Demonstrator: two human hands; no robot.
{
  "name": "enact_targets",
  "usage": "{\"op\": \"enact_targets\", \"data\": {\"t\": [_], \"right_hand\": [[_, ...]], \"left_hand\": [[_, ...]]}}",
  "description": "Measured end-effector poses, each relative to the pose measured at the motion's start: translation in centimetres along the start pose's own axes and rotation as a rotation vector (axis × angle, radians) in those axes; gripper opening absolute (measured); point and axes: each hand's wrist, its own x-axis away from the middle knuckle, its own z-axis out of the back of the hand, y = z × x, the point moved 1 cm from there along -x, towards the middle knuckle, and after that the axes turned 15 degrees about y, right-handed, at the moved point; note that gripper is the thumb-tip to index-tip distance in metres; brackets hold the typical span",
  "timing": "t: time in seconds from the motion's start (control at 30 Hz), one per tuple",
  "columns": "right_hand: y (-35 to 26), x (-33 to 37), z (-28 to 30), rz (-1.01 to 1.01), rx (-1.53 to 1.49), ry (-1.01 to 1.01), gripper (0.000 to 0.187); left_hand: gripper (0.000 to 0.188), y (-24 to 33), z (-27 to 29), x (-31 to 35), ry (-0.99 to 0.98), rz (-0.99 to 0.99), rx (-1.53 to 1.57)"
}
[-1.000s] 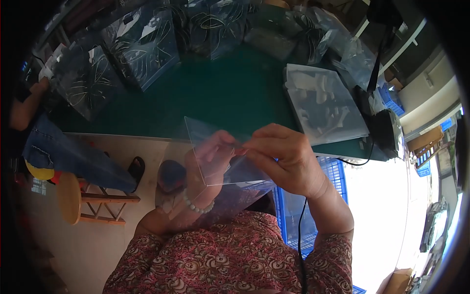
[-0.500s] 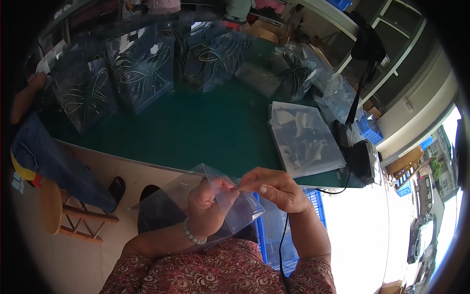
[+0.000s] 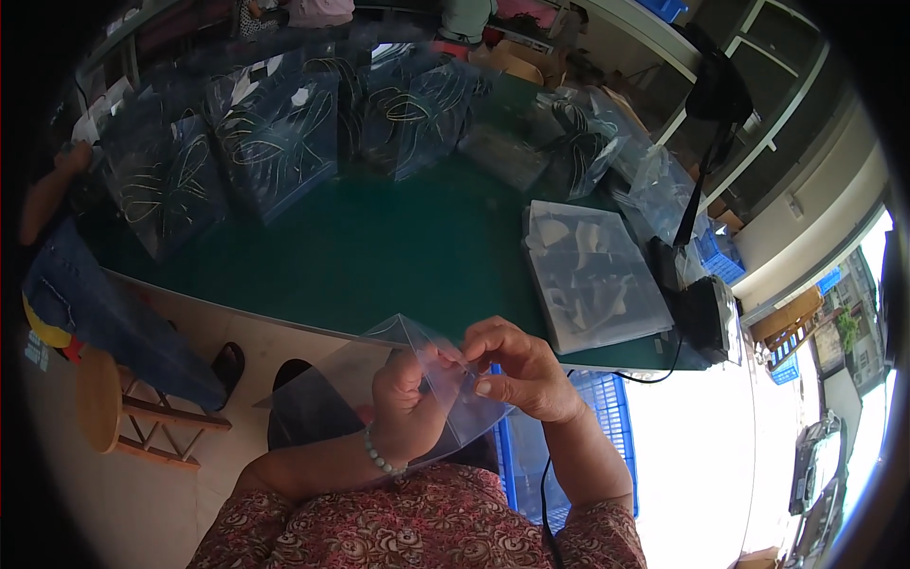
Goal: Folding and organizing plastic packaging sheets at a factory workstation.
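In front of my body I hold a clear plastic bag (image 3: pixel 332 387), its sheet stretching left over my forearm. My left hand (image 3: pixel 408 396), with a pale bead bracelet at the wrist, is closed on the bag, the fingers partly behind the see-through film. My right hand (image 3: pixel 527 376) meets it at the bag's upper right edge, fingers curled and thumb bent against the film. Whether something small sits between the fingertips is too fine to make out.
A green-topped table (image 3: pixel 398 247) lies ahead. On it are a stack of clear plastic sheets (image 3: pixel 597 275) and several upright clear bags (image 3: pixel 280 142) with cord handles. A blue crate (image 3: pixel 607 417) stands below my right arm. Another person's jeans-clad leg (image 3: pixel 114 318) and a wooden stool (image 3: pixel 100 398) are at left.
My right hand's fingers have curled in and its thumb has dropped lower on the film. The left hand has shifted slightly right with the bag.
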Motion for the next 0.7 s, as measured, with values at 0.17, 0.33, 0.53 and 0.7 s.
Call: {"op": "enact_targets", "data": {"t": [0.17,0.33,0.53,0.7], "right_hand": [[0.1,0.0,0.0,0.012,0.000,-0.009,0.030],[0.4,0.4,0.1,-0.089,-0.041,0.014,0.032],[1.0,0.8,-0.3,-0.134,-0.118,0.043,0.032],[1.6,0.6,-1.4,-0.127,-0.267,0.157,0.026]], "left_hand": [[0.025,0.5,-1.4,-0.1,0.073,-0.040,-0.023],[0.022,0.3,-1.9,0.5,0.134,0.026,0.000],[0.022,0.3,-1.8,0.9,0.111,0.032,-0.012],[0.022,-0.6,-1.3,0.5,0.168,0.049,-0.046]]}}
